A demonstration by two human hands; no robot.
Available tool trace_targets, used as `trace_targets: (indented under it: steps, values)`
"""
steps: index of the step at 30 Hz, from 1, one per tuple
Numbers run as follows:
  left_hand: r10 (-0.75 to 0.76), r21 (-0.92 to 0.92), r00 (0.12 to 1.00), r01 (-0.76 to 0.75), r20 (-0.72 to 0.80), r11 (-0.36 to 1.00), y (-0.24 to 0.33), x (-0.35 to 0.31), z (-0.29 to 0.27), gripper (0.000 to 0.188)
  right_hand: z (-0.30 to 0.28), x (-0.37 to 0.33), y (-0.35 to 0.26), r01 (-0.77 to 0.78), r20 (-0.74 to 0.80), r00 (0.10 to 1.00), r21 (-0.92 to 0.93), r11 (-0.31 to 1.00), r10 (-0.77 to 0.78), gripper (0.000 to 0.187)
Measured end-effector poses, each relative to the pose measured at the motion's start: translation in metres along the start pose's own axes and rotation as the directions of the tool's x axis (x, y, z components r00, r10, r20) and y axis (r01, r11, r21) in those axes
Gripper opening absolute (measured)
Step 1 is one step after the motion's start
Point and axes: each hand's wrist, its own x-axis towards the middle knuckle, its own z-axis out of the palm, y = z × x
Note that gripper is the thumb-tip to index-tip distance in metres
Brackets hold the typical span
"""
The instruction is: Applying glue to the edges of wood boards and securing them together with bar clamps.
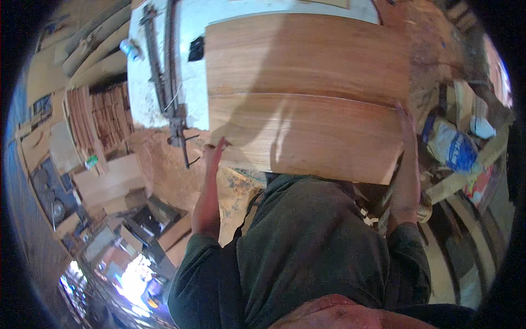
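Two wide brown wooden boards lie edge to edge before me, a thin pale line running along the seam between them. At its left edge the near board (318, 137) is gripped by my left hand (215, 150), close to the near corner. My right hand (406, 118) holds the right edge of that board, its fingers near the seam. Beyond the seam is the far board (312, 55), which neither hand plainly touches. A shadow falls across both boards. The undersides and the parts of my fingers below the edge are hidden.
Long metal bar clamps (164, 71) lie on the white tabletop (192, 93) left of the boards, near a black item (196, 49) and a blue-white bottle (130, 49). Stacked wood pieces (98, 118) stand further left. A white-and-blue sack (455, 145) and timber lie on the right.
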Motion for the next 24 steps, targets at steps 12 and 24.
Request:
trace_targets:
  steps: [12, 24]
  values:
    - [0.106, -0.177, 0.989, -0.123, -0.106, 0.976, 0.075, -0.066, 0.020, 0.059, -0.095, 0.028, 0.076, -0.068, -0.094, 0.990, 0.365, 0.929, 0.109, 0.058]
    - [0.232, -0.023, 0.965, -0.230, 0.121, 0.973, 0.074, -0.032, -0.009, 0.053, -0.041, 0.021, 0.025, -0.056, -0.129, 0.986, 0.338, 0.940, 0.105, 0.012]
